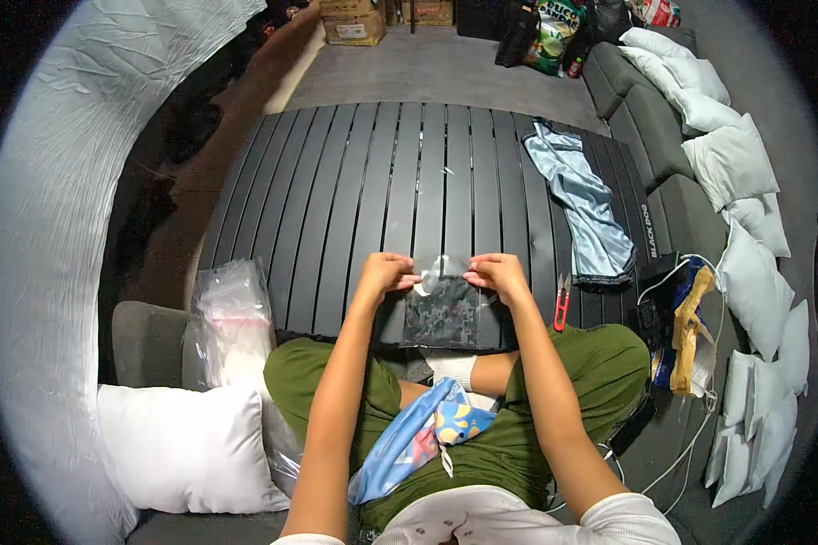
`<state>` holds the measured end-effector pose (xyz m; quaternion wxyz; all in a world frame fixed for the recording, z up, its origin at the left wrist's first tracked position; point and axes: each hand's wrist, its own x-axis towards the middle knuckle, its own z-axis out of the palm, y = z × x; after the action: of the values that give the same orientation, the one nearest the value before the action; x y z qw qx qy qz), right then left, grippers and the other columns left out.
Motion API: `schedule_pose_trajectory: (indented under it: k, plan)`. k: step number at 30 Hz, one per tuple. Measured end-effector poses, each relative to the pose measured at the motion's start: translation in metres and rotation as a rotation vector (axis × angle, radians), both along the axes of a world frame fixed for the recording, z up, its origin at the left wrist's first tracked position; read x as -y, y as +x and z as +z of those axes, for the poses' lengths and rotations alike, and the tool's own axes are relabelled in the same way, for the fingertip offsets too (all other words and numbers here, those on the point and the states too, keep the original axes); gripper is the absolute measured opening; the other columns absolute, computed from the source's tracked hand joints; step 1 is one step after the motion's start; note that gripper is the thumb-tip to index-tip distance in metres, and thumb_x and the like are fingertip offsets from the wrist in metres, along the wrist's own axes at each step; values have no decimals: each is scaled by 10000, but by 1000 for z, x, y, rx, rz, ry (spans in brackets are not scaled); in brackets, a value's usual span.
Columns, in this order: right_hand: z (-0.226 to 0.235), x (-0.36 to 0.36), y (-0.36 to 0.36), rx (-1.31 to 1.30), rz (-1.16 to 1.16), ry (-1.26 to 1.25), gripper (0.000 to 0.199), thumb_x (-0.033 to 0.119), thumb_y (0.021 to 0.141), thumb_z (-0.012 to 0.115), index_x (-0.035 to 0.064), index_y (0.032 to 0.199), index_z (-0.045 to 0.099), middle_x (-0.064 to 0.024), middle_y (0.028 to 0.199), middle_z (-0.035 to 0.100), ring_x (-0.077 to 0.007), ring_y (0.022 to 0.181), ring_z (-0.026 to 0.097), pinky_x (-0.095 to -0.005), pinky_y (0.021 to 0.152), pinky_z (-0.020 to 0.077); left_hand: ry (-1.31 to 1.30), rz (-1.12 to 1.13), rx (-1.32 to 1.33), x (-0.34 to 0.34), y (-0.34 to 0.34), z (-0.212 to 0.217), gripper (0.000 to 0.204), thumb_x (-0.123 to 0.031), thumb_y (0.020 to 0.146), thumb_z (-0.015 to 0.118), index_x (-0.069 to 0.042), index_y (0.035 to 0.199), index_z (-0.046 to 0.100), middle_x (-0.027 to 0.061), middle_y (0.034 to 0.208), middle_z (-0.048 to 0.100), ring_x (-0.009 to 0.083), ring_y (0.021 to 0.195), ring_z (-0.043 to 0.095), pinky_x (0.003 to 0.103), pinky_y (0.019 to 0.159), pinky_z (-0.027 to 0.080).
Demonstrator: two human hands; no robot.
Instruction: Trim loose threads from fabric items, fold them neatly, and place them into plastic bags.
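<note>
A clear plastic bag [441, 265] lies at the table's near edge with a folded dark camouflage cloth [443, 313] inside its lower part. My left hand [391, 273] pinches the upper left corner of the bag. On the opposite corner, my right hand [496, 275] has thumb and fingers closed in the same way. Between the hands, the top of the bag shows bright glints. To the right, thread snips [562, 305] with red handles rest on the table. Beyond them is a light blue satin cloth [583, 204] with dark trim.
The black slatted table [336, 191] spreads ahead. Clear plastic bags [234, 304] are piled at left, above a white pillow [186, 450]. A blue patterned cloth [436, 436] lies on my lap. White cables [700, 436] and small pillows [754, 282] are along the right-hand sofa.
</note>
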<state>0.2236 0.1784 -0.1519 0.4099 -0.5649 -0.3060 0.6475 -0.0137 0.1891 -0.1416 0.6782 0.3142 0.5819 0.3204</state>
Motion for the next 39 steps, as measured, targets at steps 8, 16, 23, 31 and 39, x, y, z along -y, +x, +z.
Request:
schedule_pose_trajectory:
  k: [8,16,23,31,39]
  plan:
    - [4,4,9,-84,6,40,129,2,769,580,-65,879,582,-122,796,614,-196,726,632,-254,629,544,130,-22,21,3,-10,-4,147,-72,806,581,44,896,572,115,816,623,172,752,634,223,614,532]
    - [-7,7,18,2,72,182,130,30,744,627,-41,851,607,-94,772,623,-151,697,618,-225,630,512,328,-109,-54,1,-16,-7,114,-79,787,617,13,843,580,89,805,627,136,738,618,216,610,496]
    - [-7,15,20,314,148,332,120,33,743,636,-31,844,630,-91,803,641,-110,728,604,-208,669,480,492,-303,-272,1,-28,-8,43,-18,775,598,15,796,579,82,821,639,125,765,616,217,654,490]
    - [-7,25,15,457,202,541,95,14,729,630,-32,811,645,-88,879,649,-107,763,600,-222,701,481,737,-390,-331,6,-37,-18,61,25,734,601,26,795,603,78,861,634,147,811,618,246,708,497]
    - [1,29,18,556,289,608,96,-5,723,616,-25,812,643,-110,926,644,-127,797,609,-245,726,489,980,-462,-481,15,-35,-5,100,15,682,626,13,777,594,90,901,614,192,806,617,277,696,501]
